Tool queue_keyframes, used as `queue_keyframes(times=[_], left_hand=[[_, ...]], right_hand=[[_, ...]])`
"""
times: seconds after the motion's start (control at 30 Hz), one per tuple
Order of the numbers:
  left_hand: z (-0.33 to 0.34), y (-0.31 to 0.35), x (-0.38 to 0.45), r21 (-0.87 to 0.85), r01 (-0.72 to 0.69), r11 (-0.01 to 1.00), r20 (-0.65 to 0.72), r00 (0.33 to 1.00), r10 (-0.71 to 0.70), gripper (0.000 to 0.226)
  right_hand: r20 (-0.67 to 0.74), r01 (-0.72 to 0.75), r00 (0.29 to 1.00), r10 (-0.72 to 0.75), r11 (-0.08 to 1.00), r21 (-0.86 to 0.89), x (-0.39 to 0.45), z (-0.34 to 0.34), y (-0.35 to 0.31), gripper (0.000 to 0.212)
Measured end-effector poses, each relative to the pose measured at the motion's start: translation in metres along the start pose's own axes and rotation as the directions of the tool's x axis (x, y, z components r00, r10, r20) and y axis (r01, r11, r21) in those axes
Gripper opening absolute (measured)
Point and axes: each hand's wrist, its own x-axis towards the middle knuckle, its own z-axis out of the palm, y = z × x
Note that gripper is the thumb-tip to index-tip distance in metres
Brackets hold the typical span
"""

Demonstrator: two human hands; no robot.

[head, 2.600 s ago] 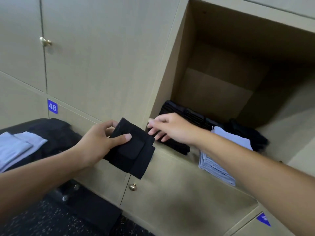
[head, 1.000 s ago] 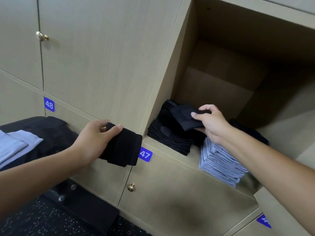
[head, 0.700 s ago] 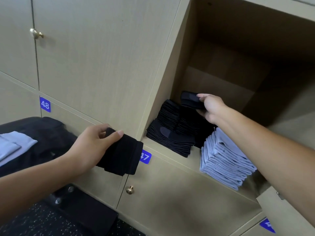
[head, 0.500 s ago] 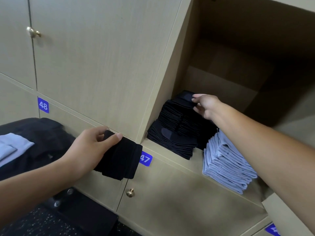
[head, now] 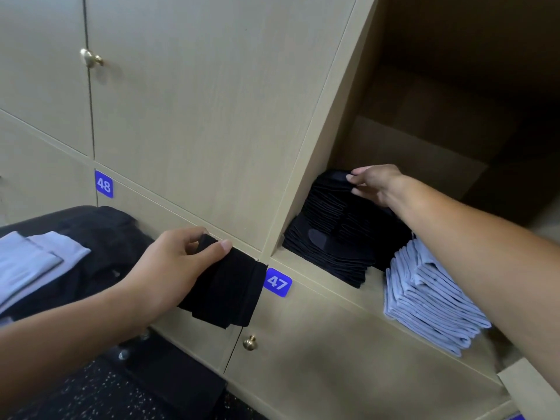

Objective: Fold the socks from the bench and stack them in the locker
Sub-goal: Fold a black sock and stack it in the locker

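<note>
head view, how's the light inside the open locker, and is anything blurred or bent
Head view: the open locker darkens toward its upper right, so its back wall is hard to read; the black sock stack loses fold detail, while the light blue sock stack reads clearly. Locker edges slant from wide-angle distortion. The bench at left looks slightly soft.

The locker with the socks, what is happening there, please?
A person is stacking folded socks in the open locker. The right hand rests on top of the black sock stack, beside a light blue stack. The left hand grips more folded black socks outside, near label 47.
</note>
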Motion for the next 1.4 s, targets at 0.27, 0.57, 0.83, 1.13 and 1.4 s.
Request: queue_keyframes(times=[0.27, 0.57, 0.83, 1.13, 1.4], left_hand=[[-0.006, 0.005, -0.005, 0.011, -0.027, 1.000, -0.003, 1.000, 0.027, 0.046], [-0.014, 0.000, -0.002, -0.016, -0.029, 0.999, -0.019, 0.999, 0.028, 0.047], [-0.013, 0.005, -0.004, -0.009, -0.040, 0.999, -0.019, 0.999, 0.040, 0.041], [-0.015, 0.013, -0.004, -0.132, -0.018, 0.991, -0.002, 1.000, 0.018, 0.044], [-0.011, 0.013, -0.003, -0.178, -0.025, 0.984, -0.012, 1.000, 0.024, 0.046]], right_hand=[[-0.056, 0.000, 0.998, 0.001, 1.000, 0.010, -0.003, 0.003, -0.005, 0.019], [-0.095, -0.015, 0.995, 0.005, 0.995, -0.104, 0.003, 0.008, -0.012, 0.022], [-0.089, 0.071, 0.973, -0.214, 0.640, -0.765, -0.013, 0.015, -0.020, 0.057], [-0.007, 0.222, 0.925, -0.380, 0.555, -0.801, -0.054, 0.021, -0.008, 0.012], [0.215, 0.380, 0.925, -0.313, 0.780, -0.498, -0.169, 0.047, 0.040, 0.019]])
